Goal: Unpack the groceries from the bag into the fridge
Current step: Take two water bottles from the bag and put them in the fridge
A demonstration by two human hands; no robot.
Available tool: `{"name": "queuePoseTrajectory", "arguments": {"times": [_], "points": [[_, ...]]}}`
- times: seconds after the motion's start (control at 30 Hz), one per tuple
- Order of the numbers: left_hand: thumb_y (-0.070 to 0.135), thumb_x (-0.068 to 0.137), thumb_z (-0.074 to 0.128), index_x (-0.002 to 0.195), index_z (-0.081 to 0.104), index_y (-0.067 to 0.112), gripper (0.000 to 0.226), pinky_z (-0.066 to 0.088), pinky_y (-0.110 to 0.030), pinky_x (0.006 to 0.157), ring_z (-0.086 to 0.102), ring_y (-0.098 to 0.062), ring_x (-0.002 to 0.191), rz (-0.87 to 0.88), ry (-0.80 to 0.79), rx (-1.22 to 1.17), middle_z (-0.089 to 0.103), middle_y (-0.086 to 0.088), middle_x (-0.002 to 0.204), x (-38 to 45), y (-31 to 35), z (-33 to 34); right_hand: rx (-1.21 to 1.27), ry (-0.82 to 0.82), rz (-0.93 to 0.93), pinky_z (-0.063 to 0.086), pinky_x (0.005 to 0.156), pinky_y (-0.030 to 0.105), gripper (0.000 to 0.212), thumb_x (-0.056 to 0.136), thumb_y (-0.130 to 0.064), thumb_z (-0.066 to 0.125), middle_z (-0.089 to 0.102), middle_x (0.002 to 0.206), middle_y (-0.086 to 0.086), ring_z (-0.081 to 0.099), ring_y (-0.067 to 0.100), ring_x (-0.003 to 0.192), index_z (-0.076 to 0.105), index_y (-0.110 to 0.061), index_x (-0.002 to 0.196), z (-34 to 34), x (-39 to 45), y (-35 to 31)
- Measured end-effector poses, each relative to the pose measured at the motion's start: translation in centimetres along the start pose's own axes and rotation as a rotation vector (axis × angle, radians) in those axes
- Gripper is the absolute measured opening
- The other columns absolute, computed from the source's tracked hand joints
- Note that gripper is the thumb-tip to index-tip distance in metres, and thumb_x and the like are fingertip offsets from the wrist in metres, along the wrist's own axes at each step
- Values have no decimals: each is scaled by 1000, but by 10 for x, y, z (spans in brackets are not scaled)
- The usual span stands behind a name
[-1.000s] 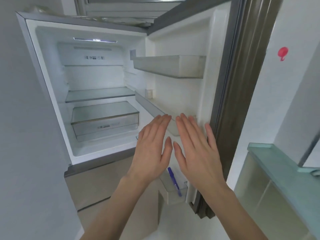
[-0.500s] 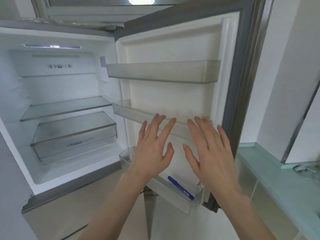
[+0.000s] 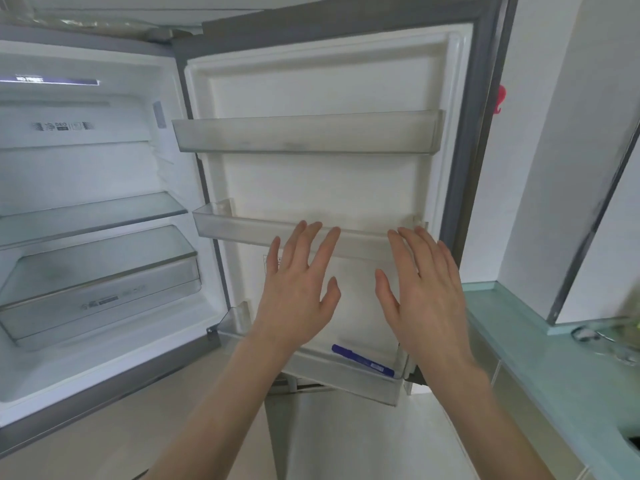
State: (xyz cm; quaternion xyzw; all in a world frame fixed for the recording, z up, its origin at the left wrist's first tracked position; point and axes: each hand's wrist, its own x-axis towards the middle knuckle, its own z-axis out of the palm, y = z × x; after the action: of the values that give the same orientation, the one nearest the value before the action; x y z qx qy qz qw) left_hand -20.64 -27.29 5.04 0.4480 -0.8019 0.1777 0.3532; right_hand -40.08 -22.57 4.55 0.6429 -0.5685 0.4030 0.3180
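Note:
The fridge (image 3: 104, 168) stands open with bare shelves and a clear drawer (image 3: 100, 285) inside. Its door (image 3: 322, 84) swings to the right and carries three clear bins: top (image 3: 308, 133), middle (image 3: 242, 226) and bottom (image 3: 346, 379). A blue marker pen (image 3: 362, 361) lies in the bottom bin. My left hand (image 3: 298, 289) and my right hand (image 3: 426, 292) are held flat, fingers spread, in front of the door between the middle and bottom bins. Both hold nothing. No grocery bag is in view.
A pale green glass counter (image 3: 561, 368) runs along the right, with some blurred items (image 3: 609, 341) at its far end. A red hook (image 3: 498, 98) sticks on the white wall behind the door. Light floor lies below.
The view has swung right and closer to the door. Both hands have drifted apart and spread their fingers wider, staying in front of the door.

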Motion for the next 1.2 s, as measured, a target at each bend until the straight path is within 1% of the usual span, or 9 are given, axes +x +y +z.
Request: {"name": "queuePoseTrajectory", "arguments": {"times": [0.1,0.37,0.5,0.6,0.67,0.77,0.93,1.1,1.2], "points": [[33,97,45,161,25,23,69,18,-57,124,20,-25,156,-12,-22,30,28,-6,165,8,-1,7,24,5,13,32,122,51,49,102,-26,58,55,148,16,46,34,143,52,-4,146,9,8,12],[37,95,44,159,31,18,68,26,-60,120,28,-29,153,5,-47,32,33,-9,163,27,3,23,7,-83,54,28,124,50,58,103,-29,57,43,160,11,33,29,152,41,-7,155,24,16,34],[39,96,44,160,28,18,69,25,-60,121,23,-28,155,33,-38,-14,29,-8,166,28,-1,30,-19,-160,77,24,126,49,66,105,-36,54,28,168,8,19,24,158,31,-9,160,26,15,36],[42,98,40,162,23,20,70,20,-59,123,17,-27,157,72,-46,-56,22,-7,169,26,-6,32,-37,-219,115,15,129,45,71,106,-45,47,13,173,3,7,18,160,19,-14,164,23,13,31],[44,100,38,162,21,20,69,18,-56,125,16,-25,158,103,-50,-96,20,-7,170,24,-9,32,-37,-242,152,12,130,42,72,107,-48,44,10,173,0,4,16,160,16,-16,165,15,11,24],[45,102,38,161,26,20,66,20,-52,126,21,-24,156,140,-41,-196,26,-5,167,21,-9,31,-78,-255,193,15,129,44,69,108,-50,42,18,172,1,8,16,160,21,-16,164,0,1,11],[45,103,41,152,44,18,56,32,-48,120,35,-24,149,209,-54,-364,42,-2,158,8,5,31,-243,-200,308,25,125,41,62,104,-53,45,44,161,5,33,22,153,44,-16,154,-33,-35,-8],[45,102,41,140,54,16,50,42,-39,106,55,-24,124,332,-67,-488,61,0,133,-14,33,32,-478,-260,404,35,120,46,57,103,-54,43,60,146,6,47,25,144,57,-16,144,-79,-80,-24],[45,102,42,136,57,15,48,44,-40,102,59,-26,118,414,-91,-553,63,0,129,-32,59,34,-610,-312,463,37,118,47,61,101,-59,41,63,142,4,52,25,140,59,-18,142,-112,-112,-35]]}}
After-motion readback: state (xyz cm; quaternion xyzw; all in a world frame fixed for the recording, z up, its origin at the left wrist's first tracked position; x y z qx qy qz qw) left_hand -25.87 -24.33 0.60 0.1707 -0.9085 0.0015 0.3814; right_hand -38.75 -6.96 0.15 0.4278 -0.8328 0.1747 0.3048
